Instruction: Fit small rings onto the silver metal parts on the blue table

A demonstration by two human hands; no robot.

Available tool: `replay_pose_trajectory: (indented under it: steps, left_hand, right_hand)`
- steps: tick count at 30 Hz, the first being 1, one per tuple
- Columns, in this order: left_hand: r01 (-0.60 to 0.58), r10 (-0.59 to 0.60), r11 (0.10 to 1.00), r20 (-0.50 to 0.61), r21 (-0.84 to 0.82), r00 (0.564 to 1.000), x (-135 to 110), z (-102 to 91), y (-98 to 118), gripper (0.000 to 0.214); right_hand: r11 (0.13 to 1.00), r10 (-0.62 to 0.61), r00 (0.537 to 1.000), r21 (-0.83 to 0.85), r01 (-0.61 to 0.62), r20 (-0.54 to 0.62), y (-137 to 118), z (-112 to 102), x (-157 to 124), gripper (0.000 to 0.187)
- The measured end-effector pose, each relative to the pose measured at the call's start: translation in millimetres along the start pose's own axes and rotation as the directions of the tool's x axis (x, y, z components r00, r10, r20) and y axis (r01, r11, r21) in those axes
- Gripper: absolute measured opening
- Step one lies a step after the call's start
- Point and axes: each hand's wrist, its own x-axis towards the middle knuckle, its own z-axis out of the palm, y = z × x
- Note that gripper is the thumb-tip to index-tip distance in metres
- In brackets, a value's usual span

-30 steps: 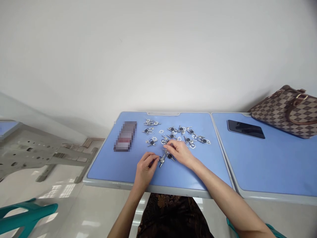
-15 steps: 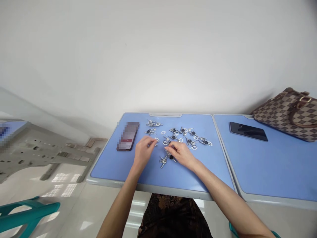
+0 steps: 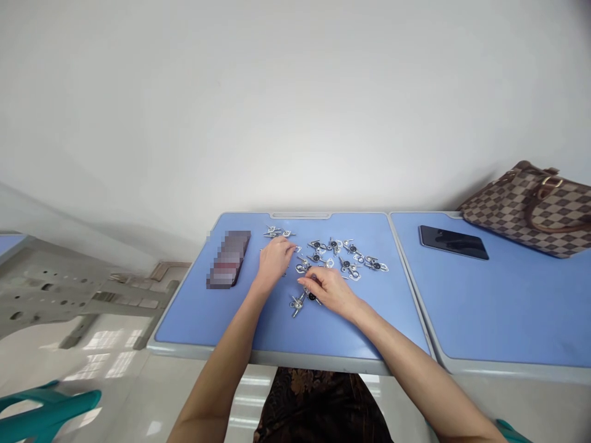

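Note:
My left hand [image 3: 274, 261] is over the middle of the blue desk, its fingers bent together. Their tips are at the left end of a thin, flat metal gasket [image 3: 298, 249], which they partly cover. Closer to me, my right hand [image 3: 329, 288] is closed in a pinch of thumb and forefinger; what it holds is hidden. Beneath it lies a small metal part with a black round disc [image 3: 312, 296], beside a silver fitting with a pin [image 3: 296, 304]. Several similar metal parts with black discs [image 3: 347, 264] and loose rings are spread to the right.
A cluster of silver parts [image 3: 279, 232] lies near the desk's far edge. A blurred-out phone [image 3: 229, 259] is on the left. Across the seam, the right-hand desk [image 3: 480, 307] bears a black phone [image 3: 453, 242] and a checkered handbag [image 3: 530, 212] against the wall.
My left hand has moved away from me and slightly right, from a small part to the gasket. My right hand stays in its pinch at nearly the same place. The view has shifted slightly.

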Motion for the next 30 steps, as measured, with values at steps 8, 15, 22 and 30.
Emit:
replay_pose_trajectory:
  steps: [8, 15, 22, 30]
  left_hand:
    - [-0.003, 0.0, 0.998, -0.04, -0.064, 0.999, -4, -3.5, -8, 0.031]
    - [-0.077, 0.063, 0.937, -0.053, -0.342, 0.997, -32, -36.1, -3, 0.021]
    - [-0.042, 0.205, 0.861, 0.27, -0.507, 0.941, -89, -52.6, 7, 0.017]
    - [-0.025, 0.191, 0.863, 0.279, -0.505, 0.941, -100, -39.5, 8, 0.011]
  right_hand:
    - [1.0, 0.023, 1.0, 0.002, -0.023, -0.01, 3, 1, 0, 0.028]
    - [0.998, 0.057, 0.998, 0.038, -0.057, 0.002, 2, -1, 1, 0.029]
    - [0.997, 0.066, 0.998, 0.027, -0.066, 0.017, 0, -1, 0, 0.027]
    - [0.998, 0.067, 0.998, 0.016, -0.067, 0.005, 2, -2, 1, 0.028]
